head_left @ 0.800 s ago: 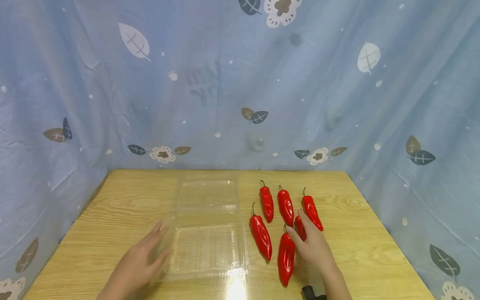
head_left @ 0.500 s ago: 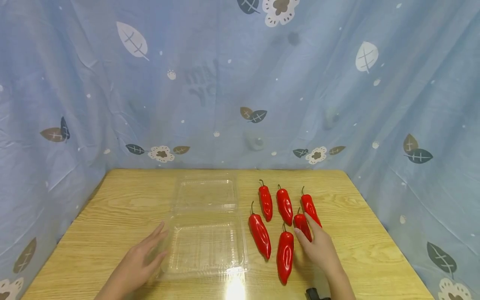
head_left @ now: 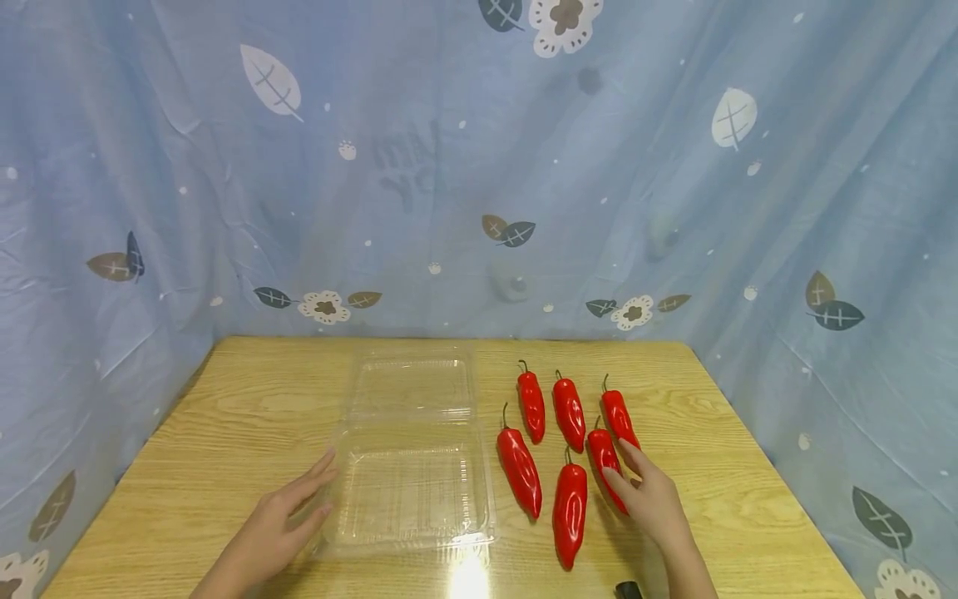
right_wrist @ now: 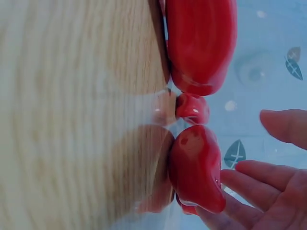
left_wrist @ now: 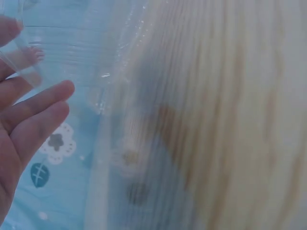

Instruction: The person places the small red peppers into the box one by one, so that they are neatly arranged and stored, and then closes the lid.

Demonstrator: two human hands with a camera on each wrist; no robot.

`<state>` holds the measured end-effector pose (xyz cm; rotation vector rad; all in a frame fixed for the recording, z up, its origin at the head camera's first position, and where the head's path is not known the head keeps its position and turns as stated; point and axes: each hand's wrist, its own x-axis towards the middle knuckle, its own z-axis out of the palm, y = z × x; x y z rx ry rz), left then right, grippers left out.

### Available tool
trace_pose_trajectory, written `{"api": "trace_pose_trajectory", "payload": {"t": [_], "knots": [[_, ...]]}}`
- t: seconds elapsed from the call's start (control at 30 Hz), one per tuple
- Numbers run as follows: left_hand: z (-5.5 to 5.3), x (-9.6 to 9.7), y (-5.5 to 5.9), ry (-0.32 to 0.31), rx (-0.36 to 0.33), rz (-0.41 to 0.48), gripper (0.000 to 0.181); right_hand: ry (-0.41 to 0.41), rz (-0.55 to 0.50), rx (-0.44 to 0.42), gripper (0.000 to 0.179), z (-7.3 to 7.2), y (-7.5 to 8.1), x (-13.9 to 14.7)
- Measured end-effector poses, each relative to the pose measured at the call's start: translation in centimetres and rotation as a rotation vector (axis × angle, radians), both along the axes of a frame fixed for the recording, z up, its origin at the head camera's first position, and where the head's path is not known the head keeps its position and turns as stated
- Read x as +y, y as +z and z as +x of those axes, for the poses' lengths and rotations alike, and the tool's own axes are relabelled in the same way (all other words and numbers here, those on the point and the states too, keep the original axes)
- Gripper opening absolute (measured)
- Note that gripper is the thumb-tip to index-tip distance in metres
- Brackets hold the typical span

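Right hand (head_left: 649, 499) is hovering at the front right pepper (head_left: 603, 457), thumb overlapping it in the head view, index fingertip sitting at the lower end of the rear right pepper (head_left: 617, 411). Its grip is standing wide, thumb well apart from the fingers, and holding nothing; contact with either pepper I can't tell. Six red peppers in all are lying on the wood-grain surface (head_left: 247, 416), right of the container, roughly in two rows, stems pointing to the far edge. The others: rear left pepper (head_left: 531, 408), rear middle pepper (head_left: 569, 413), front left pepper (head_left: 520, 472), front middle pepper (head_left: 570, 516). Clear two-part plastic container (head_left: 407, 499) is lying spread flat, one half behind the other. Left hand (head_left: 279, 524) is sitting at the container's left edge, grip spread, fingers extended, gripping nothing; touching or not, can't tell. Blue patterned curtain (head_left: 449, 183) is hanging behind.
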<state>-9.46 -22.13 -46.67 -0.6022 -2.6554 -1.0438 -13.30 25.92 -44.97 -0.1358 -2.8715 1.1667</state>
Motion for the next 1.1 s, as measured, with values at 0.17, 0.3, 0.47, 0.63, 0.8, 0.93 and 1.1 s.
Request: {"api": "trace_pose_trajectory", "payload": {"t": [0.17,0.3,0.47,0.63,0.8,0.93,1.1], "knots": [[0.0,-0.3,-0.5,-0.048,-0.045,0.071,0.039,0.002,-0.033,-0.004,0.059,-0.2,-0.6,0.2],[-0.1,-0.6,-0.9,-0.094,-0.048,0.115,0.041,-0.003,-0.051,-0.013,0.059,-0.4,-1.1,0.3],[-0.1,-0.9,-1.3,-0.153,-0.027,0.159,0.045,-0.003,-0.035,-0.004,0.058,-0.4,-1.4,0.3],[-0.3,-1.3,-1.6,-0.235,-0.012,0.215,0.053,0.000,-0.026,-0.003,0.058,-0.5,-1.7,0.2],[-0.2,-1.4,-1.8,-0.240,0.003,0.231,0.056,-0.010,-0.017,-0.012,0.060,-0.5,-2.1,0.3],[-0.2,-1.4,-1.9,-0.247,0.000,0.249,0.055,-0.019,-0.019,-0.029,0.062,-0.6,-2.4,0.4],[-0.2,-1.5,-1.8,-0.252,-0.044,0.254,0.053,-0.022,-0.032,-0.046,0.064,-0.8,-2.6,0.4]]}}
